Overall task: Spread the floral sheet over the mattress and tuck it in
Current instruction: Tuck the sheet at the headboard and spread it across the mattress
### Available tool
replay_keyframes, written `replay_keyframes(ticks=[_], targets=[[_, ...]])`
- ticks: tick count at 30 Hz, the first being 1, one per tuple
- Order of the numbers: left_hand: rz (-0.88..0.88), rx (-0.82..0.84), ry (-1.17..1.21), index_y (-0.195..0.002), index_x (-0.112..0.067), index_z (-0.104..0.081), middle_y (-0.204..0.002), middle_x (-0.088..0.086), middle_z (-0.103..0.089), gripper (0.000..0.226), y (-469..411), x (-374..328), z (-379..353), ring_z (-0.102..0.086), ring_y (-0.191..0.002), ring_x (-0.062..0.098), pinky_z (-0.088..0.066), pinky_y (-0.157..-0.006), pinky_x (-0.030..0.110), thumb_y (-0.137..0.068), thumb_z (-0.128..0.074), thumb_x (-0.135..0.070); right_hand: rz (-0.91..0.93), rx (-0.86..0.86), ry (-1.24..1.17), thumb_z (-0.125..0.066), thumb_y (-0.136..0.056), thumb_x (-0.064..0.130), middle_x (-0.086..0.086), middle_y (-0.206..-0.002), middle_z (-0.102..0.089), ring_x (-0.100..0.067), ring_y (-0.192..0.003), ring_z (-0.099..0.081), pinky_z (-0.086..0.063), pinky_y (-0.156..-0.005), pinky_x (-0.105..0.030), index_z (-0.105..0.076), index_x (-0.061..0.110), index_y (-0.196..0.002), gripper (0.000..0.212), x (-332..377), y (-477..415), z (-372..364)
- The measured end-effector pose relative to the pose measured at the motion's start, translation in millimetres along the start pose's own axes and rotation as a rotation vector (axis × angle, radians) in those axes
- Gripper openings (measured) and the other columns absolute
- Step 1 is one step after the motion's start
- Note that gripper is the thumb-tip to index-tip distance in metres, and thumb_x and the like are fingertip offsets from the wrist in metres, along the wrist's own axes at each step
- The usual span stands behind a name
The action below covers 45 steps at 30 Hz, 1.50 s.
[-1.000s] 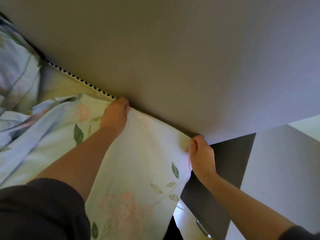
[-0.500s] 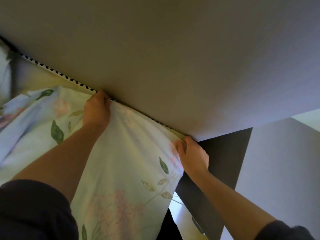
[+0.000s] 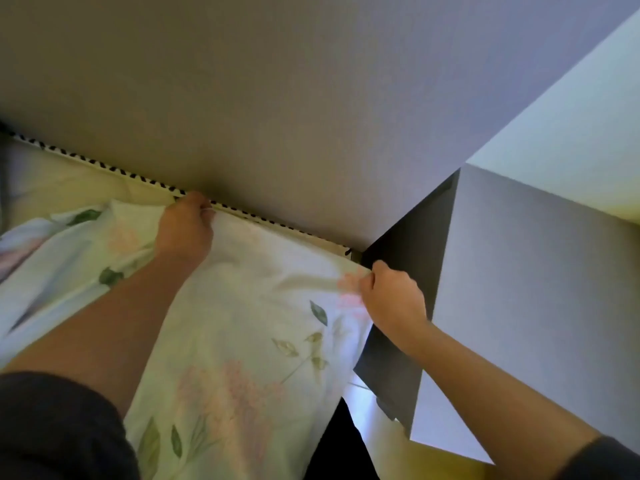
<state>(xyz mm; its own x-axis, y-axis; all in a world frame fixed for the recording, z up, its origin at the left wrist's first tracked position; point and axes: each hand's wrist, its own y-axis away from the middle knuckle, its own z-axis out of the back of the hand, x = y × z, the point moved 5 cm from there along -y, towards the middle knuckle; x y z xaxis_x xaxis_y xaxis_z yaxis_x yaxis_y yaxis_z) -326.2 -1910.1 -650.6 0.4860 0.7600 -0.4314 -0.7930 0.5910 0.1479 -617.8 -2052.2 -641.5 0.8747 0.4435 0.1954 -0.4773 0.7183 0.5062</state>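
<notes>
Pale floral sheet [image 3: 242, 323] gripped by both hands at the wall-side edge of the mattress [image 3: 69, 181].

Printed with green leaves and pink blossoms, the sheet lies rumpled over the near part of the mattress, its top edge drawn up close to the black-and-white piping [image 3: 104, 164] that runs along the mattress where it meets the grey wall [image 3: 311, 98]; the left hand [image 3: 185, 230] has its fingers curled round that top edge, knuckles right at the piping, while the right hand [image 3: 393, 299] pinches the sheet's corner in a closed fist near the mattress corner, just beside a dark panel [image 3: 405, 271] and a pale cabinet [image 3: 519, 289]. Bare mattress shows to the left of the left hand, and a dark sleeve [image 3: 59, 427] fills the lower left.
</notes>
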Motion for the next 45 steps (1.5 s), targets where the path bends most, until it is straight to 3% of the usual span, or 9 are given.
replay_keyframes(ticks=[4, 10, 20, 25, 31, 34, 38, 42, 45], targets=[[0.048, -0.051, -0.038, -0.109, 0.004, -0.061, -0.104, 0.035, -0.061, 0.025, -2, -3, 22, -0.056, -0.098, 0.048, -0.044, -0.084, 0.047, -0.094, -0.046, -0.010, 0.070, -0.137, -0.050, -0.034, -0.101, 0.027, -0.002, -0.068, -0.052, -0.023, -0.060, -0.054, -0.044, -0.050, -0.034, -0.046, 0.014, -0.095, 0.019, 15, -6, 35], [0.238, -0.264, -0.021, -0.111, 0.004, -0.057, -0.111, 0.034, -0.059, 0.030, -16, 25, 59, -0.053, -0.106, 0.049, -0.041, -0.089, 0.050, -0.094, -0.043, -0.017, 0.250, -0.320, -0.570, -0.041, -0.099, 0.020, -0.009, -0.073, -0.056, -0.028, -0.065, -0.053, -0.048, -0.060, -0.046, -0.050, 0.007, -0.086, 0.020, 49, 9, 51], [0.108, 0.081, -0.210, -0.120, 0.001, -0.058, -0.115, 0.035, -0.058, 0.035, -20, 33, 29, -0.053, -0.108, 0.050, -0.038, -0.099, 0.047, -0.089, -0.045, -0.002, 0.228, -0.122, -0.322, -0.048, -0.097, 0.014, -0.010, -0.121, -0.056, -0.028, -0.101, -0.058, -0.050, -0.087, -0.036, -0.052, 0.011, -0.128, 0.031, 43, -8, -7], [0.078, 0.145, -0.144, -0.128, 0.004, -0.050, -0.122, 0.036, -0.052, 0.045, -29, 42, 15, -0.045, -0.116, 0.049, -0.033, -0.104, 0.047, -0.084, -0.048, 0.005, 0.241, -0.055, -0.131, -0.045, -0.096, 0.014, 0.000, -0.141, -0.043, -0.022, -0.111, -0.055, -0.051, -0.081, -0.030, -0.040, 0.021, -0.139, 0.044, 57, -18, -27], [0.331, -0.070, -0.137, -0.136, -0.012, -0.039, -0.144, 0.015, -0.027, 0.055, -23, 87, 54, -0.052, -0.110, 0.047, -0.044, -0.088, 0.056, -0.085, -0.057, -0.004, 0.314, -0.025, -0.186, -0.043, -0.096, 0.014, -0.003, -0.141, -0.039, -0.027, -0.090, -0.062, -0.051, -0.076, -0.034, -0.034, 0.020, -0.142, 0.047, 110, -42, -41], [0.531, 0.001, -0.177, -0.131, -0.008, -0.039, -0.132, 0.025, -0.042, 0.053, -26, 139, 63, -0.051, -0.111, 0.049, -0.042, -0.094, 0.054, -0.084, -0.060, -0.017, 0.346, 0.036, -0.332, -0.046, -0.093, 0.010, -0.006, -0.142, -0.037, -0.030, -0.100, -0.059, -0.047, -0.087, -0.039, -0.037, 0.020, -0.142, 0.050, 146, -51, -52], [0.728, 0.058, -0.140, -0.114, 0.001, -0.050, -0.111, 0.031, -0.059, 0.035, -20, 206, 75, -0.058, -0.103, 0.046, -0.049, -0.092, 0.049, -0.083, -0.052, -0.014, 0.372, 0.008, -0.540, -0.049, -0.088, 0.003, -0.003, -0.128, -0.042, -0.020, -0.079, -0.057, -0.048, -0.081, -0.032, -0.054, 0.019, -0.128, 0.043, 185, -59, -62], [0.662, -0.019, -0.204, -0.107, 0.011, -0.059, -0.115, 0.038, -0.056, 0.027, -11, 235, 82, -0.052, -0.111, 0.051, -0.042, -0.095, 0.051, -0.092, -0.053, -0.010, 0.511, -0.001, -0.612, -0.051, -0.090, 0.003, 0.000, -0.126, -0.046, -0.008, -0.105, -0.054, -0.044, -0.092, -0.018, -0.065, 0.012, -0.113, 0.029, 221, -60, -72], [0.656, -0.141, -0.137, -0.106, 0.007, -0.063, -0.113, 0.035, -0.059, 0.025, -23, 238, 101, -0.053, -0.110, 0.049, -0.042, -0.095, 0.049, -0.093, -0.050, -0.010, 0.564, 0.115, -0.608, -0.049, -0.094, 0.004, -0.002, -0.120, -0.052, -0.004, -0.094, -0.053, -0.041, -0.089, -0.008, -0.065, 0.007, -0.115, 0.027, 259, -68, -72]])
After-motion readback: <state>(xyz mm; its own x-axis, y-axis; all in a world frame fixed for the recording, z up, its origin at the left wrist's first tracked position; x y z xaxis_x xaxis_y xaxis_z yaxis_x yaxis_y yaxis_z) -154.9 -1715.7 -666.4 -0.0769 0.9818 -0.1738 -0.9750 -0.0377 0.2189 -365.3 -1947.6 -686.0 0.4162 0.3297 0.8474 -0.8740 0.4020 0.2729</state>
